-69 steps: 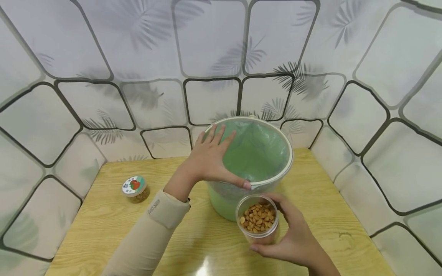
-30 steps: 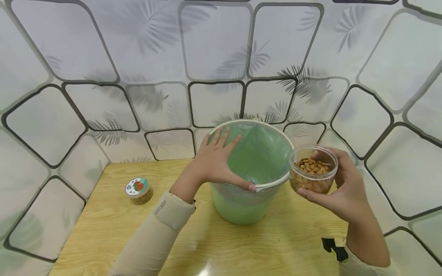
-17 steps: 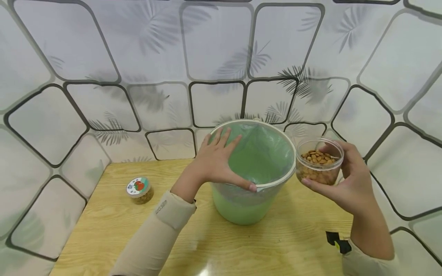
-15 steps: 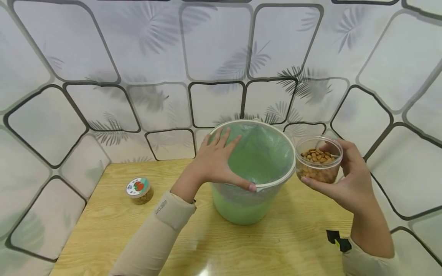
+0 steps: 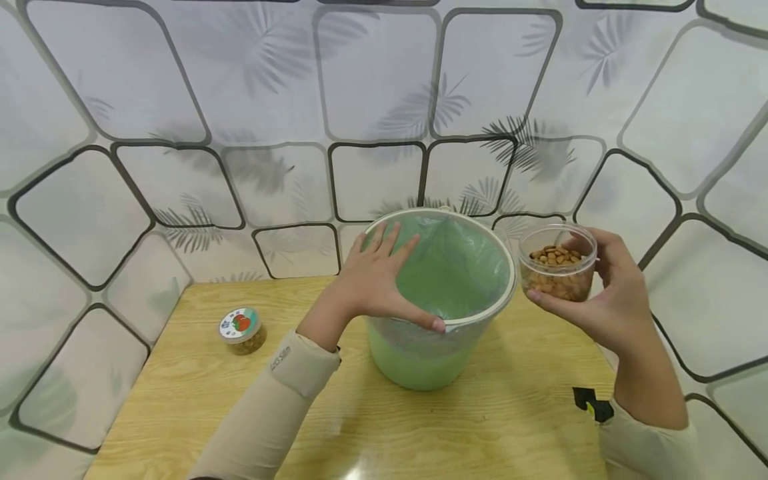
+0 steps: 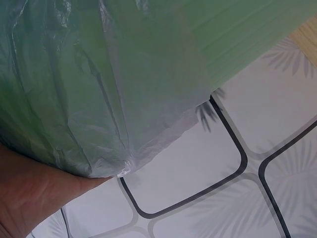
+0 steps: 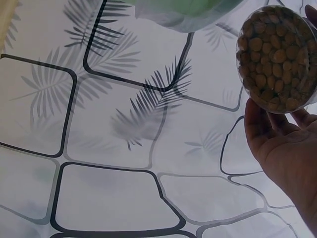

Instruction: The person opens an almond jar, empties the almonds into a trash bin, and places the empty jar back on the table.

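Observation:
A green bucket (image 5: 420,360) with a pale rim and a clear plastic bag (image 6: 133,99) as liner stands on the wooden table. My left hand (image 5: 375,280) lies across its left side, fingers spread and straight, thumb on the near rim. To the right of the bucket, my right hand (image 5: 612,293) holds a clear plastic jar (image 5: 558,277) in the air, thumb in front and fingers behind. The jar has no lid on and is partly full of brown almonds (image 7: 275,59). It is nearly upright, a little above rim height.
A small lidded jar (image 5: 242,331) with a tomato picture on its lid stands at the table's left. Patterned curtain-like walls (image 5: 378,180) close off the back and both sides. The table (image 5: 336,413) has a wood-grain top.
My right hand has carried the jar of almonds from in front of the bucket up and to its right, then slightly higher. My left hand stays on the bucket.

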Demonstrator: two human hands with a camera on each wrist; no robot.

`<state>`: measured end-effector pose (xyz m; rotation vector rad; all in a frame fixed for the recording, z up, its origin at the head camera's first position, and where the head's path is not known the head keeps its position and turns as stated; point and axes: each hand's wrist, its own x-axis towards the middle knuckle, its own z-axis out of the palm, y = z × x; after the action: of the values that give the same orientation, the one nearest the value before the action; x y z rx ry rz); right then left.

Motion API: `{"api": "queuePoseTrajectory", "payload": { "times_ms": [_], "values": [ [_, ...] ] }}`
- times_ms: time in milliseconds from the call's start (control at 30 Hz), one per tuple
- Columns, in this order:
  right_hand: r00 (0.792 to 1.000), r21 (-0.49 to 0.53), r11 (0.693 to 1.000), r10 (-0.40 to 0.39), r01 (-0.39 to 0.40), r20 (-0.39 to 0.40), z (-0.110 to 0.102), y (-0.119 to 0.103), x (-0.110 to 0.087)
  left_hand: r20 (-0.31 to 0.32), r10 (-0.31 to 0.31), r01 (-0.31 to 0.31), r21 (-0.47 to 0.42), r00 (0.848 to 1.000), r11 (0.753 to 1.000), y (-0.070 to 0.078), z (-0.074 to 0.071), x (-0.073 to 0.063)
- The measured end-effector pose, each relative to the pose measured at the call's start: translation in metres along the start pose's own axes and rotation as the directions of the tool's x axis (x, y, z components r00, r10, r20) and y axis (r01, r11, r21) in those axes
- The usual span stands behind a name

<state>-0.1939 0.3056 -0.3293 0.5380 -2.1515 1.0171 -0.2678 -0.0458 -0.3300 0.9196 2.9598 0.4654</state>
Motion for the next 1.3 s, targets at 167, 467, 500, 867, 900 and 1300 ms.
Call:
{"api": "queuePoseTrajectory", "payload": {
  "times_ms": [167,467,500,867,900,1300],
  "values": [
    [1.000,-0.057,0.998,0.011,-0.012,-0.019,0.002,0.005,0.006,-0.007,-0.001,0.001,0.007,1.000,1.000,-0.001,0.000,0.000],
    [0.999,-0.126,0.991,0.046,-0.048,-0.020,0.004,0.004,0.014,-0.010,0.002,-0.002,0.009,1.000,1.000,-0.001,0.000,0.001],
    [0.999,-0.130,0.990,0.048,-0.050,-0.020,0.005,0.004,0.014,-0.009,0.002,-0.001,0.009,1.000,1.000,-0.001,0.000,0.001],
    [0.999,-0.168,0.985,0.044,-0.043,0.000,0.009,0.007,0.020,0.001,-0.002,0.002,0.011,1.000,1.000,-0.001,0.000,0.000],
    [0.999,-0.178,0.983,0.037,-0.035,0.004,0.010,0.007,0.021,0.003,-0.003,0.003,0.009,1.000,1.000,-0.001,0.000,0.000],
    [0.998,-0.242,0.970,0.017,-0.001,0.065,0.014,0.005,0.029,0.008,-0.008,0.008,0.018,1.000,1.000,0.001,-0.001,-0.001]
  ]
}}
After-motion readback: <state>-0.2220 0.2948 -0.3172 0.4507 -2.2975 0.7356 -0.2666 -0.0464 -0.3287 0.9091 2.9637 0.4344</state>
